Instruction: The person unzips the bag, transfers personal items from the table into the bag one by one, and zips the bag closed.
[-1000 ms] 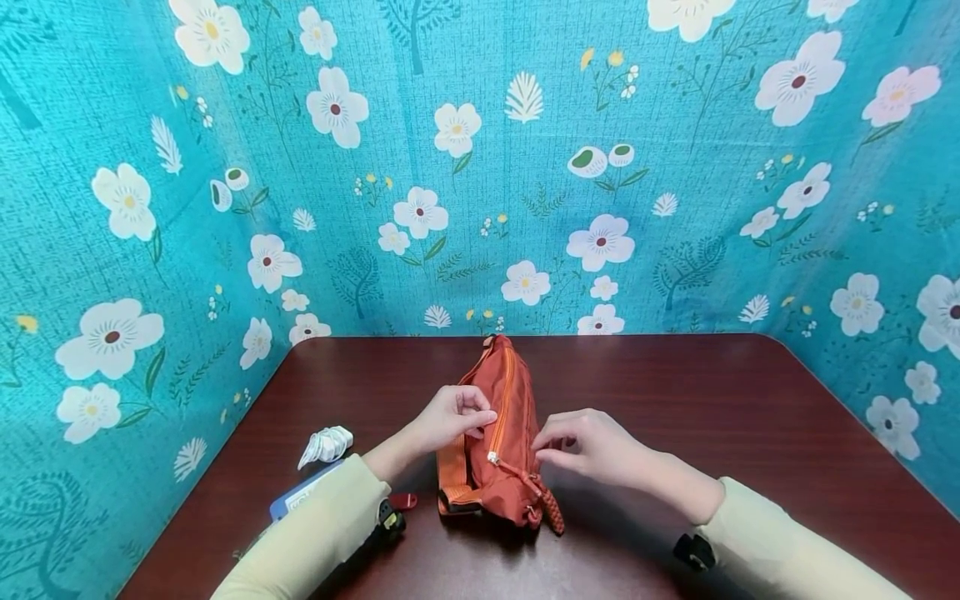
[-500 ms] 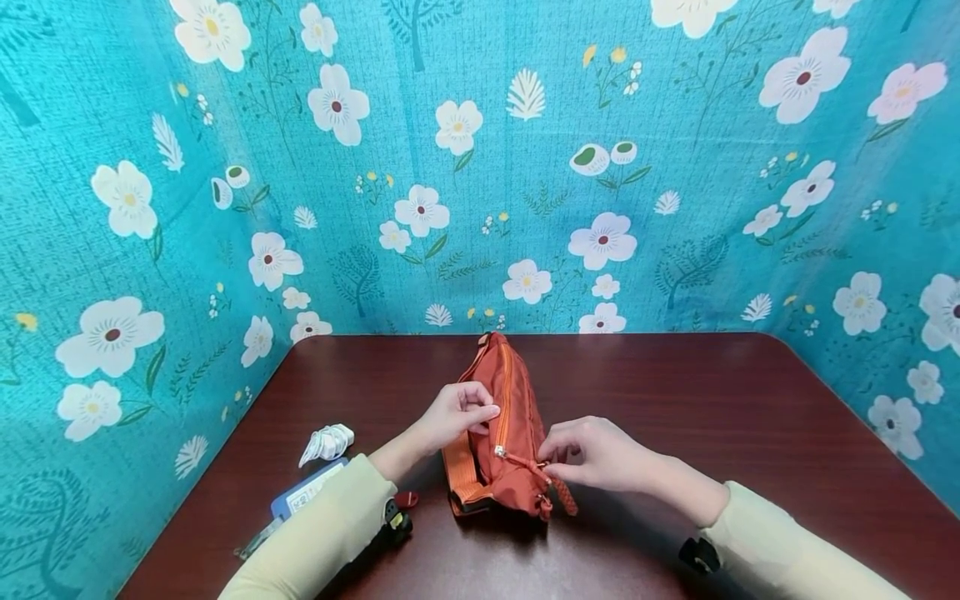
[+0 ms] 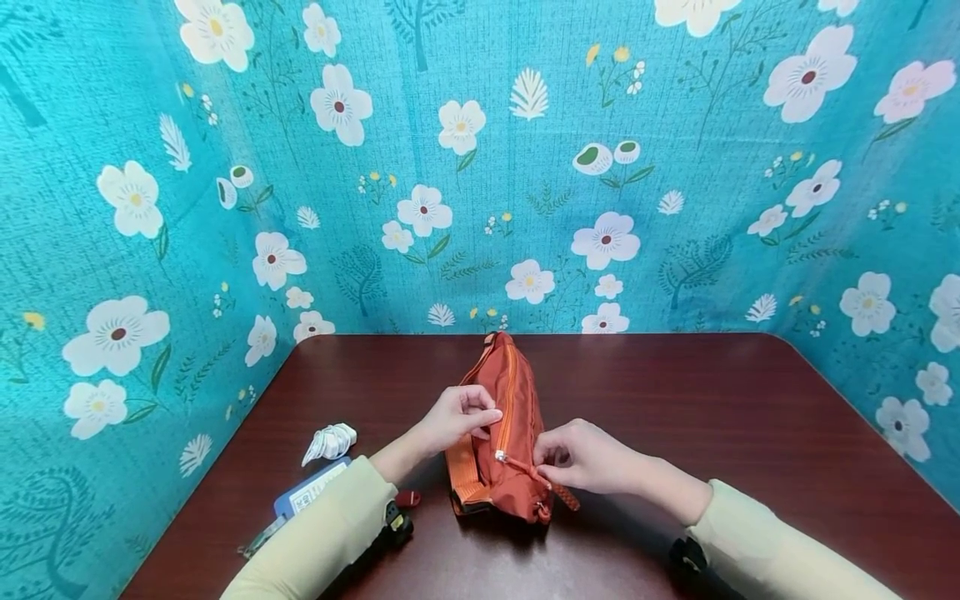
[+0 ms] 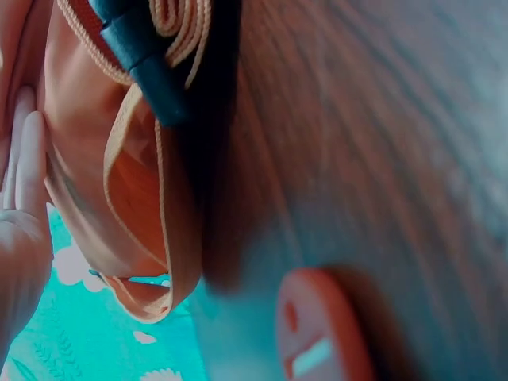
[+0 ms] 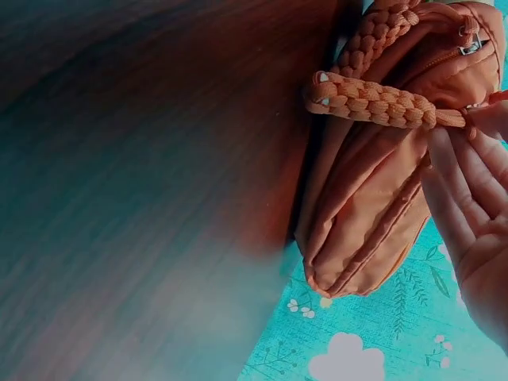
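A rust-orange fabric bag (image 3: 517, 417) stands on the table, its orange zipper running lengthwise along the top. My left hand (image 3: 455, 417) pinches the fabric beside that zipper; in the left wrist view its fingers (image 4: 30, 171) lie along the bag. At the bag's right side, my right hand (image 3: 588, 457) pinches a braided zipper pull (image 5: 381, 101) by its thin cord, as the right wrist view shows. Another braided cord (image 5: 379, 33) lies close by. An orange webbing strap (image 3: 463, 471) with a dark buckle (image 4: 143, 59) hangs on the left side.
Left of the bag lie a bundled white cable (image 3: 330, 442), a blue-edged card holder (image 3: 311, 486) partly under the left sleeve, and a small red oval piece (image 4: 317, 329) with a hole. Floral turquoise cloth (image 3: 420, 275) surrounds the dark red-brown table (image 3: 675, 392).
My right hand has come in against the bag's side at the braided pull. The bag's near end has shifted slightly right. My left hand stays at the zipper.
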A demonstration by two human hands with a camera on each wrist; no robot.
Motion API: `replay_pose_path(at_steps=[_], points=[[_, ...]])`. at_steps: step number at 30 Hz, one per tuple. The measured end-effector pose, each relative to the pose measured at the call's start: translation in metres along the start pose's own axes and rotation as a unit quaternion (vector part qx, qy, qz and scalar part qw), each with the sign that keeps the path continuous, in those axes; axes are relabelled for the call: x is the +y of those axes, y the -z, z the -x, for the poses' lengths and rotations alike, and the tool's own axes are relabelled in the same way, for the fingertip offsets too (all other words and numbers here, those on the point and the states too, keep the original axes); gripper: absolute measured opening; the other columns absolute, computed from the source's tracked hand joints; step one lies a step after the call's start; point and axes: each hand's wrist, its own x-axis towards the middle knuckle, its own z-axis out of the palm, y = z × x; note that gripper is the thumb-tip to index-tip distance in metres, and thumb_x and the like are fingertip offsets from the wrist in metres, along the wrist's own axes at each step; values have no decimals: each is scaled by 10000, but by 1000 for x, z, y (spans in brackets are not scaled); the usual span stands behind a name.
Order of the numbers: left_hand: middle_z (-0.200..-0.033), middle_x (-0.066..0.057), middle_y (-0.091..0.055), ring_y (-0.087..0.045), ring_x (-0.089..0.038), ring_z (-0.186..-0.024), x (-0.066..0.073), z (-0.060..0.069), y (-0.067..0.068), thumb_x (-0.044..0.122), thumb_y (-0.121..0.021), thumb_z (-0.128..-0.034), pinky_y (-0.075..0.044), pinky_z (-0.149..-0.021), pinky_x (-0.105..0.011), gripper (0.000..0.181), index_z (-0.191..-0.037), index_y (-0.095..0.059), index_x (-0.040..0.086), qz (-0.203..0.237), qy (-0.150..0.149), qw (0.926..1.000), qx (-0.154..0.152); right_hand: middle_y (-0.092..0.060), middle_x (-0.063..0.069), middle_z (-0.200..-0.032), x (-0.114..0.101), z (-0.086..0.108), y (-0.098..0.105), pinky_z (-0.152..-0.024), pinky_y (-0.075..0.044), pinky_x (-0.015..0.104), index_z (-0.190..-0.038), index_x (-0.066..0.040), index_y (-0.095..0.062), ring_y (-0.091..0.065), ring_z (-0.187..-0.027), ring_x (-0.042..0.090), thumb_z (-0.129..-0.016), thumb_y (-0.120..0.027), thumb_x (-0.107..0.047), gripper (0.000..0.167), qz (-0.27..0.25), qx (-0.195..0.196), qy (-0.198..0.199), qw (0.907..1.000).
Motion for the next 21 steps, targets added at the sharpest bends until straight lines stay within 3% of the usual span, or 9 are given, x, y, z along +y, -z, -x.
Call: replay_pose_path(at_steps=[10,16,21], points=[[-615,-59,-621,-574,-145,-504,13,19,3,246,-732,-883,-527,-506,-296,242,-799,-678,26,-672,613,9958,78,-576,-146,-731,-4,-9,0,-592,-530,233,-798,-169,-627,-540,-676,-37,-825,-690,34,214,-401,41,203,9990],[-573,-56,-621,-576,-188,-461,19,31,-4,369,-750,-851,-454,-452,-257,344,-659,-681,92,-1288,804,9876,-402,-589,-140,-727,-5,-12,-1,-632,-553,246,-798,-159,-630,-586,-695,-29,-818,-692,37,206,-400,105,140,9990],[-532,-38,-577,-536,-174,-462,20,33,-8,248,-731,-883,-417,-457,-244,330,-634,-637,53,-1219,695,9873,-743,-599,-137,-734,-6,-14,-2,-653,-564,283,-818,-141,-620,-589,-698,-23,-826,-698,22,181,-486,125,-32,9987]])
